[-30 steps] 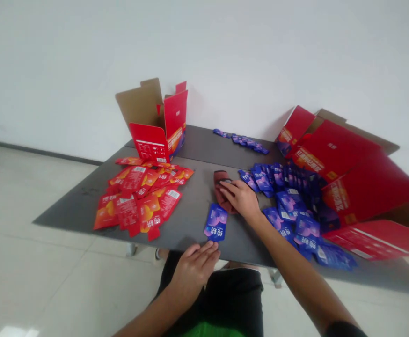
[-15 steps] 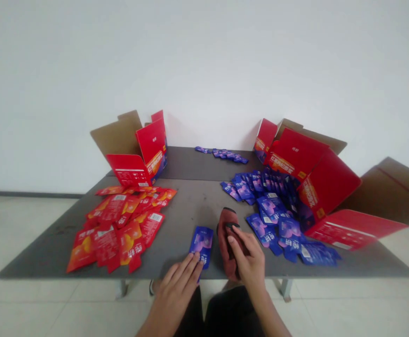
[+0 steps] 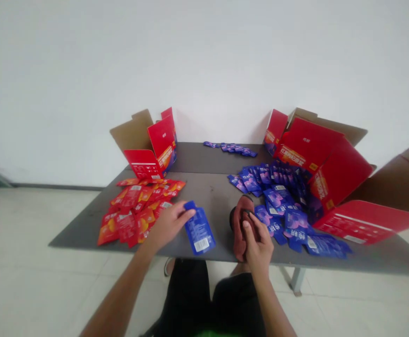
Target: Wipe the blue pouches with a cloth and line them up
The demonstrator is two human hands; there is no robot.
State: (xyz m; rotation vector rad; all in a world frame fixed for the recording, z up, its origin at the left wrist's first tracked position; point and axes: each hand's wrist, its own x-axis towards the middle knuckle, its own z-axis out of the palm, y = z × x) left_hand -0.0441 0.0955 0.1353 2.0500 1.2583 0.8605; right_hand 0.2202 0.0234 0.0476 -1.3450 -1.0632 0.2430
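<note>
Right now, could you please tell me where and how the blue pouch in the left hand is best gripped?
I'd probably pinch the blue pouch beside its narrow neck, coming from the left, as the left hand does: its flat body narrows there, and the barcode is left uncovered.

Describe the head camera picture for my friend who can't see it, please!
A left hand holds a blue pouch by one end at a gray table; the right hand holds a reddish-brown object. Red-orange pouches lie on the left, more blue pouches on the right, near open red boxes.
</note>
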